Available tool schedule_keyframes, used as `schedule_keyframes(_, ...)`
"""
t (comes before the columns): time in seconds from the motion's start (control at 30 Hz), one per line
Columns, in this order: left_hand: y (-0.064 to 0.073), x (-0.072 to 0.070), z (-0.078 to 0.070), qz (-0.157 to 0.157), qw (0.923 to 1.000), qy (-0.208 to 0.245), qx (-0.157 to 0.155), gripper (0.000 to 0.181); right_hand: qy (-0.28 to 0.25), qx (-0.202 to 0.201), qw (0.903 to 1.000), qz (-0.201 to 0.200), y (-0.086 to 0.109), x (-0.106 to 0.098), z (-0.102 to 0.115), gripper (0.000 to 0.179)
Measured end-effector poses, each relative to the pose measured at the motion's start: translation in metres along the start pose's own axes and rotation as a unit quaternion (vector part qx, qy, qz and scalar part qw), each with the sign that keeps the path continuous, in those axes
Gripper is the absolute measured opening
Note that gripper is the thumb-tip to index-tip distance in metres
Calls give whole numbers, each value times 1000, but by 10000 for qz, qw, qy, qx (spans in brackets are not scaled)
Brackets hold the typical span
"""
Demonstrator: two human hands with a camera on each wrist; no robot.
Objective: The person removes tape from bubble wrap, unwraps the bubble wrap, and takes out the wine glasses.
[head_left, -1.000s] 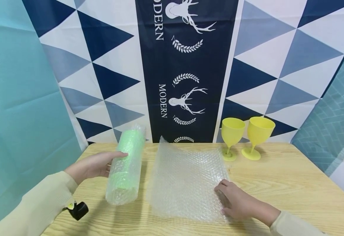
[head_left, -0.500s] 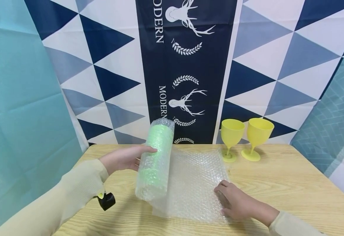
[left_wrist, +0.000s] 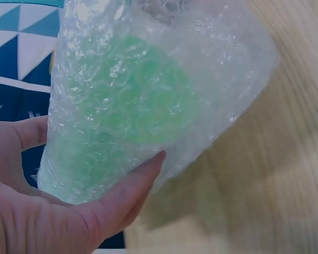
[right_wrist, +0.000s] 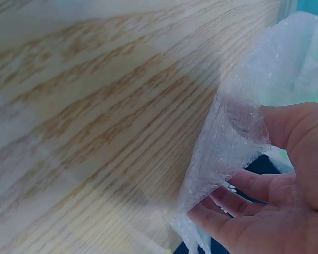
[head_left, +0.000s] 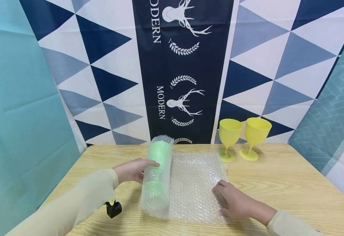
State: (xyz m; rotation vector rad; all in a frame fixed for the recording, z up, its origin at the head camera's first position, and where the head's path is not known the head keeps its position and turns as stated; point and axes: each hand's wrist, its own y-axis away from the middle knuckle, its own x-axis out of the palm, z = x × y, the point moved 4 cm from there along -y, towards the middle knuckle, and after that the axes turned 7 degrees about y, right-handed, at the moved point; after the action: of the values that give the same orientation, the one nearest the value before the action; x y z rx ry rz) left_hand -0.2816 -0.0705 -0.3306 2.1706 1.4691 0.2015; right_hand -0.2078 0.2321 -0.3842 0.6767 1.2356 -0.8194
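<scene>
A green cylinder [head_left: 159,152], rolled in bubble wrap, lies lengthwise along the left part of a flat bubble wrap sheet [head_left: 195,183]. My left hand [head_left: 133,169] grips this roll from its left side, thumb over the top. In the left wrist view, the green shows blurred through the bubbles [left_wrist: 138,90], and the thumb and another finger press on the wrap. At the sheet's right edge, my right hand [head_left: 233,200] holds the film with curled fingers. The right wrist view shows that film edge [right_wrist: 217,153] between thumb and fingers. What lies inside the green cylinder is hidden.
Two yellow goblets [head_left: 230,132] stand upright at the back right of the wooden table [head_left: 278,183]. A patterned cloth [head_left: 116,82] hangs behind the table, and a teal curtain [head_left: 21,98] hangs at the left. A small black device [head_left: 113,209] sits on my left wrist.
My left hand has carried the wrapped green cylinder rightwards over the sheet's left part, then lowered it. My right hand has stayed at the sheet's right edge.
</scene>
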Motion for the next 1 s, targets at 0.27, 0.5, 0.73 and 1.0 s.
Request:
schedule_keyframes(0.27, -19, 30, 8, 433, 9991, -10, -3, 65, -141, 35, 9999, 44, 1, -2, 1, 55)
schedule_keyframes(0.5, -28, 49, 6, 691, 9976, 11, -56, 71, -99, 52, 9999, 38, 1, -2, 1, 55)
schedule_keyframes(0.73, -40, 65, 9, 757, 9964, 380, 28, 73, -22, -51, 10000, -40, 1, -2, 1, 54)
schedule_keyframes(1.0, -47, 82, 10, 870, 9938, 667, 197, 73, -2, -19, 10000, -67, 0, -1, 2, 54)
